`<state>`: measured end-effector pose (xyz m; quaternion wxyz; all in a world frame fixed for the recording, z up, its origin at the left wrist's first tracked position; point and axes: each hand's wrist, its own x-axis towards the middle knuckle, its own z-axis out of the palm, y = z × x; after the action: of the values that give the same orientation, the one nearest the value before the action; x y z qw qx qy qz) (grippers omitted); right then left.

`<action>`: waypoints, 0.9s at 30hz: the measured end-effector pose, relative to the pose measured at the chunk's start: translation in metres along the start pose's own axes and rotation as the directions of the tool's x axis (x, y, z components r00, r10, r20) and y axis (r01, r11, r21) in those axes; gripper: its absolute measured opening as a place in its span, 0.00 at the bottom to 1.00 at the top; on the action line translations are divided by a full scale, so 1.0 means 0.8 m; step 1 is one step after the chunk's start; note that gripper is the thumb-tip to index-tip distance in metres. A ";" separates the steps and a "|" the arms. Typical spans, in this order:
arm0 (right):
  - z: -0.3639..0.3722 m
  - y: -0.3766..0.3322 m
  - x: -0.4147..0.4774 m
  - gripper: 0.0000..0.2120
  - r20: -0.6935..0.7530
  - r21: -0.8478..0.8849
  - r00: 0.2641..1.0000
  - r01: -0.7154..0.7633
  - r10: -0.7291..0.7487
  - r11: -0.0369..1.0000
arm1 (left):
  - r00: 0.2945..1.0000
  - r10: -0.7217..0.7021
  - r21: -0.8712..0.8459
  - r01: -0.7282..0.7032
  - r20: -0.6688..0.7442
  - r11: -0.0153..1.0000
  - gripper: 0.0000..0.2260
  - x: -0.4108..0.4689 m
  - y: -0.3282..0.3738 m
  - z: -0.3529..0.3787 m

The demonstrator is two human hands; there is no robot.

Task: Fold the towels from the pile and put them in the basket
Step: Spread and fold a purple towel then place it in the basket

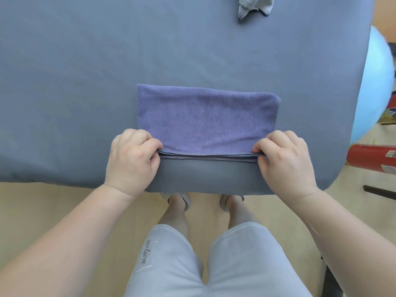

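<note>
Two hands, one purple towel (folded)

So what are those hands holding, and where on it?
Both grip the purple towel: left hand pinches its near-left corner, right hand its near-right corner.

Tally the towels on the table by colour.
Purple towel: 1
Grey towel: 1 visible, cut off at the top edge of the frame
Total: 2
</note>
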<state>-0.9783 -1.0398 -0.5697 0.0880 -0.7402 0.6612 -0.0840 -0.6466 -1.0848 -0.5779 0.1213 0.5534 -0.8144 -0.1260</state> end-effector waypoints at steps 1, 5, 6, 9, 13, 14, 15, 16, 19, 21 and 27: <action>0.005 0.002 -0.002 0.10 0.016 -0.019 1.000 -0.016 0.016 1.000 | 1.000 -0.005 0.003 0.005 0.004 1.000 0.08 -0.002 -0.001 0.003; 0.006 0.001 -0.002 0.09 -0.002 -0.007 1.000 -0.018 0.018 1.000 | 0.999 0.027 0.004 -0.027 -0.042 1.000 0.07 -0.001 -0.002 0.002; 0.003 -0.001 -0.002 0.09 -0.023 0.007 1.000 -0.001 0.002 1.000 | 0.997 0.035 0.006 -0.035 -0.064 0.999 0.07 0.000 -0.001 -0.002; -0.006 -0.004 -0.004 0.08 -0.072 0.024 0.997 0.035 -0.033 0.999 | 0.993 0.060 0.006 -0.060 -0.098 0.998 0.06 0.002 0.001 -0.011; 0.000 -0.001 -0.010 0.10 -0.046 -0.037 0.999 0.027 -0.029 0.999 | 0.995 0.099 0.044 -0.099 -0.001 0.994 0.06 -0.006 -0.002 -0.002; 0.002 0.000 -0.011 0.10 -0.029 -0.053 0.999 0.022 -0.023 0.998 | 0.995 0.098 0.056 -0.100 0.029 0.993 0.06 -0.010 -0.003 0.001; 0.004 0.001 -0.012 0.10 -0.012 -0.064 1.000 0.019 -0.020 0.998 | 0.994 0.095 0.061 -0.097 0.049 0.993 0.06 -0.012 -0.003 0.004; 0.006 0.000 -0.012 0.09 0.003 -0.061 1.000 0.017 -0.017 0.998 | 0.994 0.092 0.056 -0.095 0.058 0.994 0.06 -0.014 -0.003 0.005; -0.004 -0.010 -0.009 0.03 -0.005 -0.028 1.000 0.010 -0.010 1.000 | 0.998 0.055 -0.015 -0.054 0.029 0.998 0.09 -0.013 0.002 -0.002; -0.014 -0.024 0.000 0.09 -0.086 0.011 0.996 0.018 -0.017 1.000 | 0.999 -0.004 -0.085 0.000 -0.041 0.996 0.13 0.001 0.011 -0.012; 0.008 -0.100 0.077 0.19 -0.056 0.096 0.996 0.070 -0.065 0.993 | 0.992 -0.100 -0.003 0.100 -0.070 0.995 0.18 0.062 0.052 0.003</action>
<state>-0.8927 -1.0923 -0.5559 0.1038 -0.7545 0.6330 -0.1389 -0.7011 -1.1160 -0.5632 0.1434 0.5977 -0.7808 -0.1123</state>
